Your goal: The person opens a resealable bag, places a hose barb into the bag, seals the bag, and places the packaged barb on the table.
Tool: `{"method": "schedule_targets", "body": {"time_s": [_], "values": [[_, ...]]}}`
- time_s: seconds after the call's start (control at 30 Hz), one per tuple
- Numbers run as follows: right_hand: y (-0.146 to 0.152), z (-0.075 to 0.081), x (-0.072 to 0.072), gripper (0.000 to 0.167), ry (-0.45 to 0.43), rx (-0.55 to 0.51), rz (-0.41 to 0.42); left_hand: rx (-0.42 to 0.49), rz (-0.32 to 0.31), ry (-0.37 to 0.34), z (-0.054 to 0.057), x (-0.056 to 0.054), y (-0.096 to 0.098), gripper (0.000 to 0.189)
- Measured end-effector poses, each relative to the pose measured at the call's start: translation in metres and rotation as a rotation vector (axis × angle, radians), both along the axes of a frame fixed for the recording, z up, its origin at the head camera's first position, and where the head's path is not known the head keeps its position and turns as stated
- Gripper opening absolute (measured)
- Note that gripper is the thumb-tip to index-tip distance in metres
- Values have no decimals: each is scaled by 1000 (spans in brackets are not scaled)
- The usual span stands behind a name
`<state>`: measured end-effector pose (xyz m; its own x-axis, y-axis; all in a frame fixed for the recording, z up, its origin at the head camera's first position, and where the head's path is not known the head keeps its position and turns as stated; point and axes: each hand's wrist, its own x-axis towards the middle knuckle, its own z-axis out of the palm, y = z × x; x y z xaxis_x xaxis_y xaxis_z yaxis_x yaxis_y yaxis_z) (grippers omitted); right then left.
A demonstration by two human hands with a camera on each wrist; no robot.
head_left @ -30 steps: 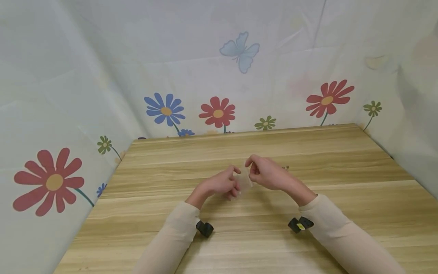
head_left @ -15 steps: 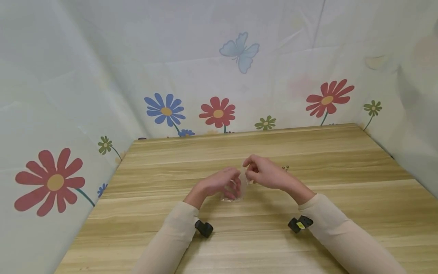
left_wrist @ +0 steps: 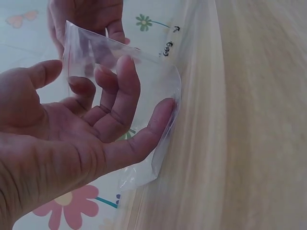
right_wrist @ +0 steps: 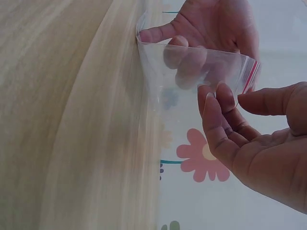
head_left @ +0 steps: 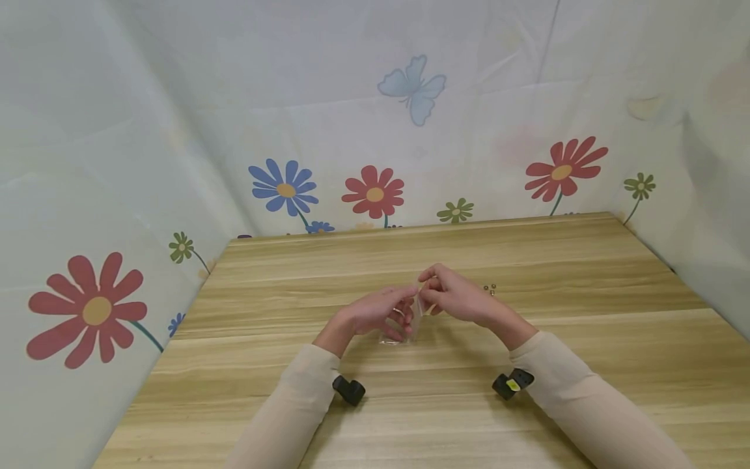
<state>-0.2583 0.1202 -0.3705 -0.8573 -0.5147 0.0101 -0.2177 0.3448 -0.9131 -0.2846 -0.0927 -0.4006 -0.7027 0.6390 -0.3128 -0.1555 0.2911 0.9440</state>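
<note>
A clear plastic zip bag [left_wrist: 158,86] with a red line along its mouth stands upright between both hands, low over the wooden table. My left hand [head_left: 377,312] holds it from the left; thumb and index finger are at the mouth edge. The little finger touches the bag near its bottom, and the other fingers curl against its side, seen through the plastic in the right wrist view. My right hand [head_left: 457,296] pinches the mouth edge near one corner with thumb and fingertips. Nothing shows inside the bag.
Several small shiny beads [head_left: 489,289] lie on the table [head_left: 293,273] just behind the right wrist. A white cloth [head_left: 469,143] printed with flowers and a butterfly hangs along the back and sides. Black wrist cameras sit under both cuffs.
My left hand's fingers have closed in toward the right hand at the bag's mouth, and the bag has turned more edge-on. The right hand has barely moved.
</note>
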Motion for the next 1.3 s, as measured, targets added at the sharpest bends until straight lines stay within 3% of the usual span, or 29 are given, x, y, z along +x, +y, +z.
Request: {"method": "schedule_targets", "body": {"time_s": [0.43, 0.63, 1.13, 1.3], "values": [[0, -5, -7, 24, -114, -9, 20, 53, -47, -6, -1, -2, -3, 29], [-2, -4, -7, 30, -106, 42, -17, 59, -54, -9, 0, -1, -5, 20], [0, -4, -6, 16, -85, 1, -20, 56, -20, -7, -2, -3, -4, 19], [3, -1, -6, 12, -70, 28, -67, 82, -22, -31, 1, -2, -5, 18]]}}
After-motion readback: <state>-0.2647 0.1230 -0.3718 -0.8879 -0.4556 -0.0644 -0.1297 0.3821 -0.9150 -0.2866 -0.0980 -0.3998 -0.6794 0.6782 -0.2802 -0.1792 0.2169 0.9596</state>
